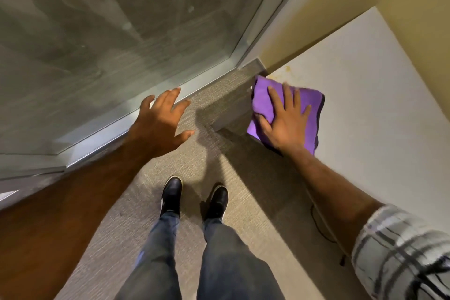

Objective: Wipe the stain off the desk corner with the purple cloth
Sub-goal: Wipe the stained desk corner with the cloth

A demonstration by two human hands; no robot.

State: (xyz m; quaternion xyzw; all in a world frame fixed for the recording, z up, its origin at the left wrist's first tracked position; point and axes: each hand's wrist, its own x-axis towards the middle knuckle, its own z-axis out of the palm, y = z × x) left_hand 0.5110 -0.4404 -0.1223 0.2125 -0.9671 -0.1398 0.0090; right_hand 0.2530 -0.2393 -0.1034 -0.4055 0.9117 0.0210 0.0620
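A folded purple cloth (308, 109) lies on the near left corner of the white desk (370, 109), overhanging its left edge. My right hand (285, 119) presses flat on the cloth, fingers spread, thumb at the cloth's left edge. A faint yellowish stain (291, 74) shows on the desk just beyond the cloth, near the wall. My left hand (160, 119) hovers over the carpet to the left of the desk, fingers spread, holding nothing.
A frosted glass wall with a metal frame (146, 107) runs along the left. A yellow wall (401, 2) backs the desk. My two feet in black shoes (194, 197) stand on grey carpet. A dark cable (321, 229) hangs below the desk edge.
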